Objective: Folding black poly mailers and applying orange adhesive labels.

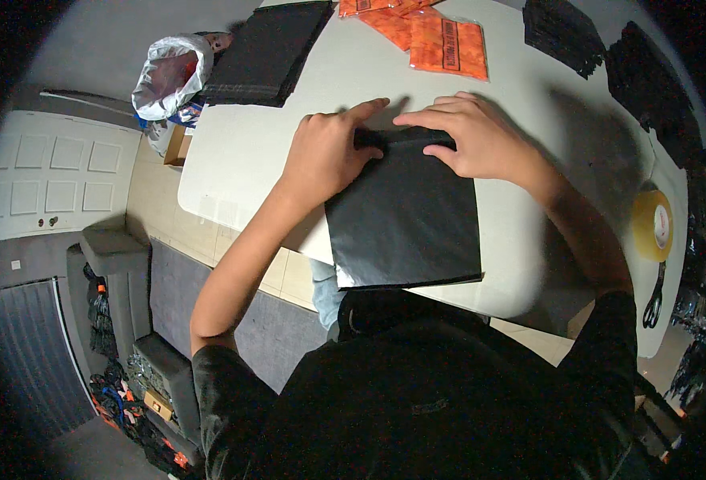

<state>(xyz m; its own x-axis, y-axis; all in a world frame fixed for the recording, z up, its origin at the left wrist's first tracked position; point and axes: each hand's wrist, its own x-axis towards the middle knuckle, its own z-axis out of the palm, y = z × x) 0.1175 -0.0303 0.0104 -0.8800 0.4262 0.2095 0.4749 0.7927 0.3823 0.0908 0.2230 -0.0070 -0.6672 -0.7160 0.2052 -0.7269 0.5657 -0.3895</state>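
Observation:
A flat black plastic mailing bag (405,212) lies in front of me, its near end reaching the table's front edge. At its far left corner is my left hand (329,148), closed on the bag's edge with the thumb on top and the index finger stretched out. My right hand (477,138) grips the far right part of the same edge, thumb over the plastic and fingers beyond it. Between the two hands a dark band runs along that far edge. What is inside the bag, if anything, is hidden.
On the white table (233,172) lie a stack of black bags (273,56) and orange packets in clear wrapping (449,48). More black bags (565,36) lie far right. A tape roll (653,224) and black-handled scissors (654,300) lie right. A lined bin (173,76) stands left.

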